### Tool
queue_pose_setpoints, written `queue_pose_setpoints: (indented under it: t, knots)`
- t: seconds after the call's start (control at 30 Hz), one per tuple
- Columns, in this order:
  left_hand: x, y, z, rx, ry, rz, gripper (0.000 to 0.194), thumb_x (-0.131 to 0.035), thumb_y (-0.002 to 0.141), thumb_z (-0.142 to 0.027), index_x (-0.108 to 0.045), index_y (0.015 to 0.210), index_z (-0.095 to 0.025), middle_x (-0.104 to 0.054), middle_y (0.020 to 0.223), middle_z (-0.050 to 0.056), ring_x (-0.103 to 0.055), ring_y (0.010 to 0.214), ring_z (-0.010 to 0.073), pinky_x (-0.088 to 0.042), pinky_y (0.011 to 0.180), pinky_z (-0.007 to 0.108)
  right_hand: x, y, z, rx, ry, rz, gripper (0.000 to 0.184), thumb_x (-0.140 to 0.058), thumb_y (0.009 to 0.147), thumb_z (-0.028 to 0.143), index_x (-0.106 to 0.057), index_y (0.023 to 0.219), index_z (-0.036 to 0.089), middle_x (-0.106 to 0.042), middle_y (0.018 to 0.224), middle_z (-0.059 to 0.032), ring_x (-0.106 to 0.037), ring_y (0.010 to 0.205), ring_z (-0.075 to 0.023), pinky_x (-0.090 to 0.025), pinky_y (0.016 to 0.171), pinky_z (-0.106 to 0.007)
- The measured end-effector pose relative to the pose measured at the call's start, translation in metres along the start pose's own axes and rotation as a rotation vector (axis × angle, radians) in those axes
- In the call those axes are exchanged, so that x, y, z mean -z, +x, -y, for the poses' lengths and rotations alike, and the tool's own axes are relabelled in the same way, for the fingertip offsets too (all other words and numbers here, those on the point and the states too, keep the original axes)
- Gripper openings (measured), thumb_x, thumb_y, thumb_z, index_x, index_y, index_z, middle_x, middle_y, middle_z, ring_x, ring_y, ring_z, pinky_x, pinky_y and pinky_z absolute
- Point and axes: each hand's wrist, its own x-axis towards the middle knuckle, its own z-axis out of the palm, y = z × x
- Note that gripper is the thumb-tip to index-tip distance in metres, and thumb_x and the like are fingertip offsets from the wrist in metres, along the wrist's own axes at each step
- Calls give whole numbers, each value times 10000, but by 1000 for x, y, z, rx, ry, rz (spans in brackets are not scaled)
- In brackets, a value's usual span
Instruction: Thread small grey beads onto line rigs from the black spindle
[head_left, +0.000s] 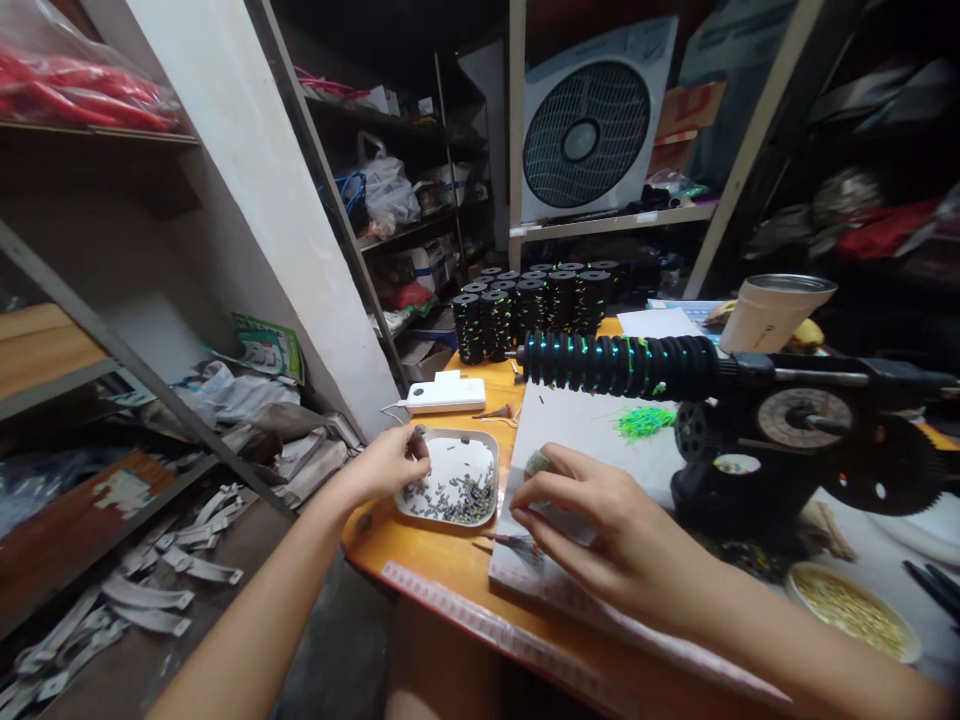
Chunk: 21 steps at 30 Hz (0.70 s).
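My left hand (396, 464) is at the left rim of a white tray (459, 450), thumb and fingers pinched together; anything between them is too small to make out. Many small dark and yellowish pieces (469, 497) lie in the tray. Over the edge of a white board (555, 420), my right hand (592, 505) has its thumb and a finger brought close together, and what they hold cannot be made out. A grey-green covering or lump (536, 463) shows at its index fingertip. Beyond it, a ribbed black cylinder (619, 362) with shiny green-blue windings is mounted sideways on a black geared machine (795, 410).
Several black ribbed cylinders (529, 305) stand at the back of the table. A white device (448, 393) sits behind the tray. Green strands (645, 422) lie on the board. At right are a bowl of golden bits (847, 610) and a pale can (776, 315).
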Motion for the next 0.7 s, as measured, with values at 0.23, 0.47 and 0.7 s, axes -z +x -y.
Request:
queue_pose_setpoints:
  t: [0.23,0.47,0.7]
  knots:
    - [-9,40,-18,-46,-41,-77,316,-591,914,-322,-591,1192,-171,-615,1210,96,-629,1008,243,-540,835,453,5,-1,-3,-19,2,7,155,-487,926,169,-638,890,170,-528,823,-39,-528,717,-158,-415,632,-291]
    - [-25,59,-35,-18,-140,-26,331,-601,908,-313,-582,1211,-181,-604,1230,100,-625,1024,246,-539,839,452,7,1,-2,-67,14,1,164,-475,938,180,-626,872,174,-538,816,-35,-524,720,-159,-402,631,-289]
    - [-34,1,-58,-98,-670,-102,193,-669,844,-313,-628,909,-136,-654,916,41,-631,841,191,-531,757,365,12,1,7,-83,54,-63,121,-530,896,122,-588,807,180,-516,793,-13,-506,721,-140,-395,646,-268]
